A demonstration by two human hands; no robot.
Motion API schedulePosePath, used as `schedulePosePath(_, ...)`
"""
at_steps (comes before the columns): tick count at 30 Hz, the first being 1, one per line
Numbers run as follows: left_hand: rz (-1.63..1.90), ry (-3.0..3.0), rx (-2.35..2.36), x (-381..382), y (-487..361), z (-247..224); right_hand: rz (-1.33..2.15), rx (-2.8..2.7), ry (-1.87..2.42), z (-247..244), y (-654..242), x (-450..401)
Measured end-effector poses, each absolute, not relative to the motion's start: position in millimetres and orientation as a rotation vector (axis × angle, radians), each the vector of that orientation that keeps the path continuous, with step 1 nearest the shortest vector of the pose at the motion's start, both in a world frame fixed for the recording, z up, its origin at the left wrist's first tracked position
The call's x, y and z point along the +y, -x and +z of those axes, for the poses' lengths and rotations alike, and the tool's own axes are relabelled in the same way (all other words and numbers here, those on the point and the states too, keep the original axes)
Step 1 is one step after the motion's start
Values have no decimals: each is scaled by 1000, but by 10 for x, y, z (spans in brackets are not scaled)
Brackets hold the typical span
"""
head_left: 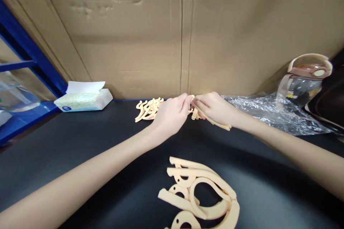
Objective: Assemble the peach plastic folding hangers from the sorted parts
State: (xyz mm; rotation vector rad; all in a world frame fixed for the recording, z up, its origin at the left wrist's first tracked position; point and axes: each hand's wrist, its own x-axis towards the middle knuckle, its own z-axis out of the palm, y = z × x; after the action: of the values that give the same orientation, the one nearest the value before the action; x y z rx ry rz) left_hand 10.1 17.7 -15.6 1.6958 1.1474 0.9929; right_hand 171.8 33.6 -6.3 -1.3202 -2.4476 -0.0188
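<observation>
Both hands meet over the far middle of the black table. My left hand (172,114) is closed, its thumb and fingertips pinched at the upper end of a beige curved piece (215,123). The fingers of my right hand (211,105) wrap round that same piece, whose other end sticks out below the palm toward the right. Behind my left hand lies a pile of small beige hooked pieces (149,109). More small beige parts (195,114) show beneath my right hand. Nearer to me, several larger beige curved pieces (204,171) lie heaped together.
A tissue pack (86,101) stands at the back left beside a blue metal frame (32,65). Clear plastic wrap (258,109) and a drinking bottle (303,86) are at the back right. Cardboard (134,43) rises behind the black table (107,132).
</observation>
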Motion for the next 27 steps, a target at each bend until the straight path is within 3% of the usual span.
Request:
schedulePosePath(3, 1039, -2147, 1426, 242, 8, -41, 201, -2183, 1300, -19, -1818, 448)
schedulePosePath(7, 960, -2162, 1625, 623, 338, 27, 130, -1913, 1347, 0, -1959, 577)
schedulePosePath(11, 888, -2097, 1788, 965, 708, -99, -113, -1918, 1300, -15, -2018, 604)
schedulePosePath(16, 908, -2156, 1910, 926, 817, -272, -713, -2192, 1233, -149, -2002, 576)
schedulePosePath(21, 766, -2403, 1553, 349, 632, -203, -999, -2521, 1188, -337, -1982, 603)
schedulePosePath(24, 366, -2374, 1090, -109, 556, -133, -957, -2645, 1175, -344, -1979, 616)
schedulePosePath(27, 216, -2339, 997, -424, 532, -142, -816, -2696, 1205, -279, -1982, 607)
